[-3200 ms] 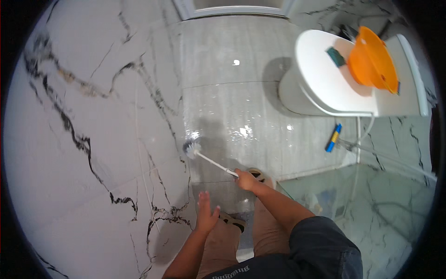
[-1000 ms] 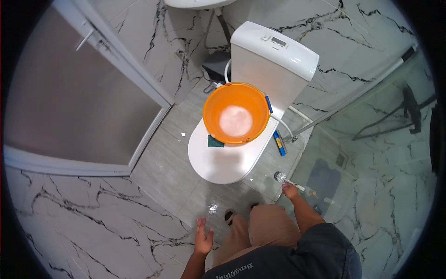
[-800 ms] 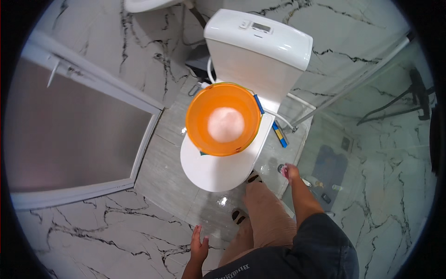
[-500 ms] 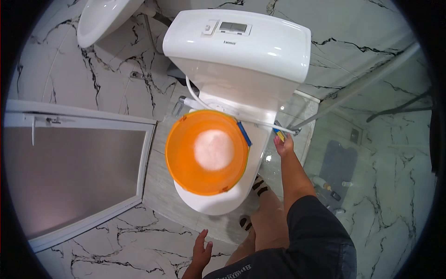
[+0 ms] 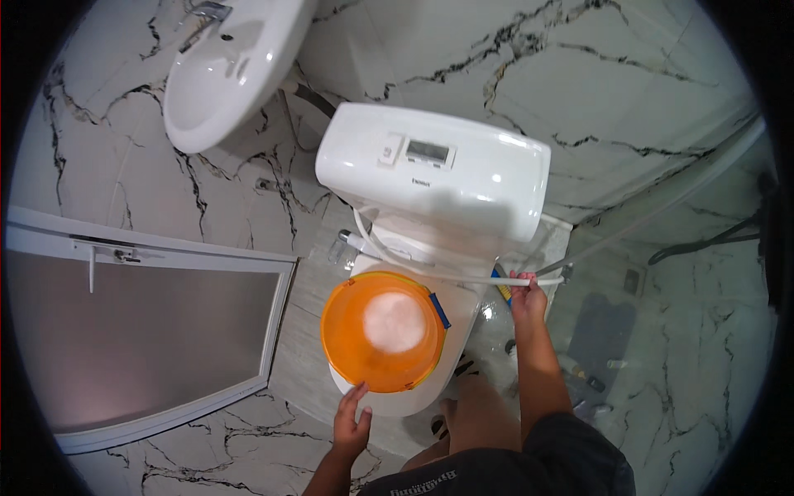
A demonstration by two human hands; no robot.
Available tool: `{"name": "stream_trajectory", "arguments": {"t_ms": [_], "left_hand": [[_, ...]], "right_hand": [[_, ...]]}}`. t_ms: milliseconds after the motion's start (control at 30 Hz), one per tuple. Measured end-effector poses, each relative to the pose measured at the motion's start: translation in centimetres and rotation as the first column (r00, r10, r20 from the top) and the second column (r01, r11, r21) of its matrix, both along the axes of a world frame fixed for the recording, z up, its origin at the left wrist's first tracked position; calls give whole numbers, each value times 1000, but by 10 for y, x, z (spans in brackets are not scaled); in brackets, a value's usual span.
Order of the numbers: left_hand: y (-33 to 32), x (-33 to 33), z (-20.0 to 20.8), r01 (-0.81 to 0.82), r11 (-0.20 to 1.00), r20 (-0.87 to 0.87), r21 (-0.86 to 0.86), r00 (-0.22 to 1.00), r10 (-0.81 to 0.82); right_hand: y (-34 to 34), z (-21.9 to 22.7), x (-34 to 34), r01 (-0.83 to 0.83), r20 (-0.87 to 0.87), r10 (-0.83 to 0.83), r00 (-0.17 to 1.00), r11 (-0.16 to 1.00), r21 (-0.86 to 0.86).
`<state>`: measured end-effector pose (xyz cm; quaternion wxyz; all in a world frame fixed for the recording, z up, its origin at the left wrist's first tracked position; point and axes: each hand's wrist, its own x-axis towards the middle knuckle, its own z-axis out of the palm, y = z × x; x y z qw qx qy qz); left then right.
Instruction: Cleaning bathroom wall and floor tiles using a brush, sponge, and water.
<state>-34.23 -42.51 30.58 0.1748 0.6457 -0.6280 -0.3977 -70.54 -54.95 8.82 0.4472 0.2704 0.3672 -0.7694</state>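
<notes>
An orange bucket [image 5: 335, 310] with a blue handle grip [image 5: 440, 311] stands on the white toilet [image 5: 364, 403]. Foamy whitish liquid [image 5: 394, 321] covers its bottom. Just below the bucket's near rim is my left hand [image 5: 352, 422], open, fingers apart and holding nothing. To the right of the toilet, the fingers of my right hand [image 5: 527, 299] are closed round a white hose [image 5: 463, 279]. That hose runs across the toilet behind the bucket, from a sprayer head [image 5: 354, 240] at the left. Beside my right fingers lies a blue and yellow object [image 5: 504, 289], partly hidden.
A white washbasin [image 5: 198, 116] hangs at the far left, and a white-framed door [image 5: 277, 331] with a frosted panel is at left. The toilet tank [image 5: 496, 178] rises behind the bowl. A glass panel [image 5: 645, 273] at right shows a grey mat [image 5: 595, 331] and small bottles behind it.
My view has shifted, bringing more of the washbasin in. My left hand has come up close to the bucket's rim. My right hand has closed on the hose.
</notes>
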Motion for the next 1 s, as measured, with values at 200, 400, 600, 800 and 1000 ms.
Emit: {"name": "stream_trajectory", "arguments": {"t_ms": [200, 400, 600, 800, 1000], "left_hand": [[-129, -61, 64, 315, 843, 103, -436, 948, -301], [-239, -98, 84, 331, 839, 204, -432, 942, -267], [-242, -13, 76, 150, 823, 293, -548, 956, 21], [-196, 78, 48, -50, 917, 128, -397, 986, 110], [-139, 111, 99, -196, 943, -671, -270, 740, -38]], "right_hand": [[-36, 169, 72, -189, -391, 57, 919, 933, -307], [-88, 282, 150, -445, -430, 243, 869, 763, -469], [-102, 332, 139, -316, -268, 196, 943, 776, -546], [-88, 321, 211, -440, -328, 295, 897, 547, -712], [-43, 300, 356, -887, -712, 531, 459, 317, -335]]}}
